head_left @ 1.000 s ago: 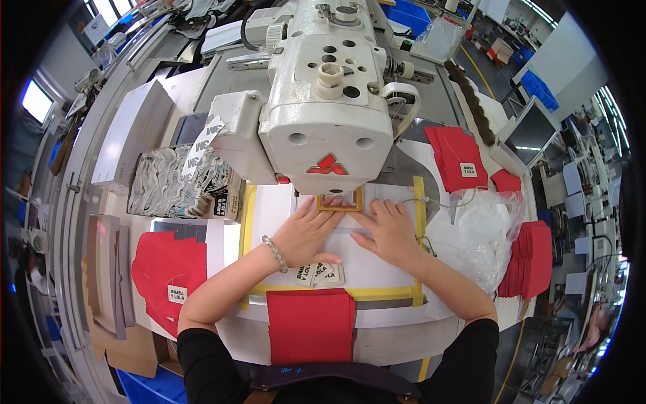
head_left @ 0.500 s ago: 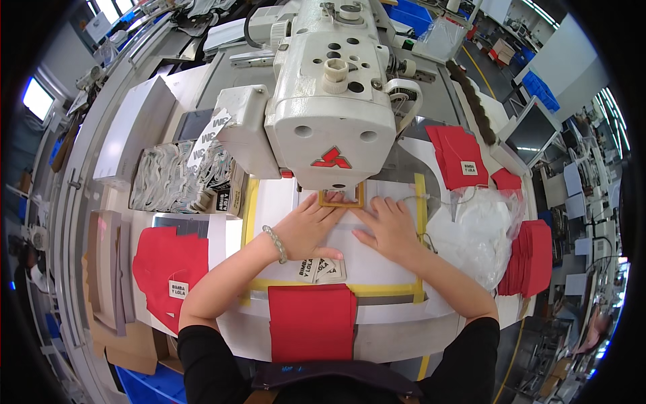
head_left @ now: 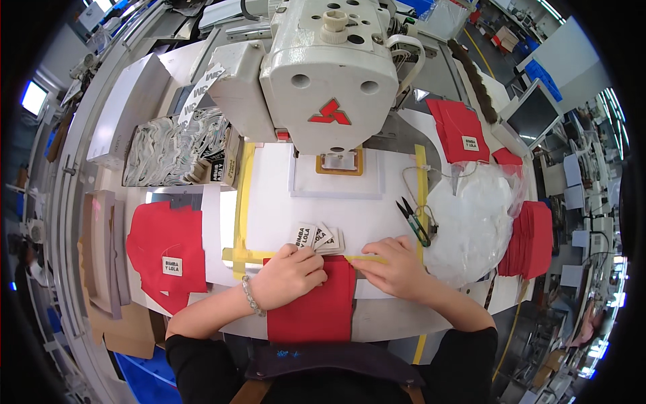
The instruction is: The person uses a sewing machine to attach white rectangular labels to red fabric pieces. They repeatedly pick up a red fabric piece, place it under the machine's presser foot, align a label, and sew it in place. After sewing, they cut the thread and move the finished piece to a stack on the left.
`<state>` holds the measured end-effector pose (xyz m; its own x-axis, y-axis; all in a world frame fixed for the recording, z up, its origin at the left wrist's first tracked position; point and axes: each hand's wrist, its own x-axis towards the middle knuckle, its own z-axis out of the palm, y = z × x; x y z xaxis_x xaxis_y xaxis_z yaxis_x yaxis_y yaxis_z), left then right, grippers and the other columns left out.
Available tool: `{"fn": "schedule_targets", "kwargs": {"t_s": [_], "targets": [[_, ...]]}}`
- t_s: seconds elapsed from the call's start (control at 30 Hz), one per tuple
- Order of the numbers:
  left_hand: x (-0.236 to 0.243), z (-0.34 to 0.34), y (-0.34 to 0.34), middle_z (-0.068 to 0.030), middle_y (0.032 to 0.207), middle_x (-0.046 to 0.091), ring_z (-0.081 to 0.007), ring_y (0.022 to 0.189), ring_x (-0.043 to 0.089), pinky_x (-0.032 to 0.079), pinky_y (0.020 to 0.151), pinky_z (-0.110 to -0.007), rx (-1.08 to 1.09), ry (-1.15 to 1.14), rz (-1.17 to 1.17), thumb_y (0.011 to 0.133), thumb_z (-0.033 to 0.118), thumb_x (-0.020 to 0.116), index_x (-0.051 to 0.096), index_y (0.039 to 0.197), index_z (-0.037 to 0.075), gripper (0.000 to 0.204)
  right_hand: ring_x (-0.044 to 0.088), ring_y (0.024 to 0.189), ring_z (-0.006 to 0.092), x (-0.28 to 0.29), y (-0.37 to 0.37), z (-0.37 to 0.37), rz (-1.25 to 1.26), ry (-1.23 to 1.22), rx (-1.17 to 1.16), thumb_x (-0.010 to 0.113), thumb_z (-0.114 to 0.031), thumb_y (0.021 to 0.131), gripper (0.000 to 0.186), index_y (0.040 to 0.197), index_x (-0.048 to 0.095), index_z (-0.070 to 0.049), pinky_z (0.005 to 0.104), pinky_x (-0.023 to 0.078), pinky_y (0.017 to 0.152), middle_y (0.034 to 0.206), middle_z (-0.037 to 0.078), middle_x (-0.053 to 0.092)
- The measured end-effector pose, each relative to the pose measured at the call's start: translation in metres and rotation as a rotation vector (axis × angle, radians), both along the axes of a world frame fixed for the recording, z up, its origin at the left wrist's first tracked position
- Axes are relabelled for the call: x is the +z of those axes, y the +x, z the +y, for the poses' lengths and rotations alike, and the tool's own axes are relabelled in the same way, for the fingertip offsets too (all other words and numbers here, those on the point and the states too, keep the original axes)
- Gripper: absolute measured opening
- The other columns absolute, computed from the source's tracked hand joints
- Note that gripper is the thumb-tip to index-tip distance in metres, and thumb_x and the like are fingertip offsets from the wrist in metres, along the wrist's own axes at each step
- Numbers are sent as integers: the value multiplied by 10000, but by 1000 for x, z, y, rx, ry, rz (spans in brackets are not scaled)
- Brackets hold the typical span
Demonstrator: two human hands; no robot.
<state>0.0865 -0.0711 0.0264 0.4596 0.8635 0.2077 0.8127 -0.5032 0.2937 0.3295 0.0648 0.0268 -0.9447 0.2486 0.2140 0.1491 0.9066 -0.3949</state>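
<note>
My left hand [head_left: 289,275], fingers curled, rests over the upper left edge of the red fabric stack [head_left: 311,318]; my right hand [head_left: 396,269] bends its fingertips at the upper right corner. I can't tell whether either pinches cloth. At the stack's twelve o'clock, white labels [head_left: 315,238] with black lettering lie fanned. At my right hand's one o'clock lie green-handled thread snips [head_left: 422,232]; at two, a plastic bag [head_left: 468,222]. Farther at twelve, the sewing machine head [head_left: 323,87], with a red emblem [head_left: 330,113], overhangs.

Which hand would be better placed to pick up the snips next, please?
Probably the right hand: it is nearer the snips, while the left hand is at the middle red cloth, farther away.
</note>
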Motion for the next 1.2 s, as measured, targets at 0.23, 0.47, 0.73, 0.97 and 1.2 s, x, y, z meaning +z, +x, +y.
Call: {"fn": "schedule_targets", "kwargs": {"t_s": [0.23,0.47,0.73,0.97,1.2], "targets": [[2,-6,10,21,941,549,-140,940,523,376,785,-300,22,22,195,782,178,646,635,912,141,136,548,929,156,-9,8,-15,60,-32,1,719,-146,756,306,1061,714,-173,349,326,792,1046,-8,576],[-1,-9,13,12,940,540,-155,940,526,390,782,-307,94,95,124,787,169,618,620,906,138,123,546,924,147,-3,15,-25,13,81,40,725,-147,724,384,1106,696,-182,343,323,788,1062,-10,581],[-9,-16,18,-10,928,532,-168,928,518,405,766,-308,107,123,205,780,163,588,613,899,114,132,549,907,134,-1,17,-33,28,93,30,728,-162,737,380,1115,693,-171,328,327,780,1061,-22,583],[-6,-35,17,35,943,559,-124,857,524,323,673,-275,75,424,227,778,178,613,636,964,139,192,554,675,135,-17,34,-43,423,-46,54,737,-197,761,421,1173,656,-169,296,358,659,886,-31,601],[23,-22,24,72,966,564,-88,864,510,292,681,-277,0,790,269,779,227,626,634,906,252,129,614,720,146,-41,25,-71,547,55,223,745,-153,726,517,1228,620,-167,282,464,619,965,30,663]]}}
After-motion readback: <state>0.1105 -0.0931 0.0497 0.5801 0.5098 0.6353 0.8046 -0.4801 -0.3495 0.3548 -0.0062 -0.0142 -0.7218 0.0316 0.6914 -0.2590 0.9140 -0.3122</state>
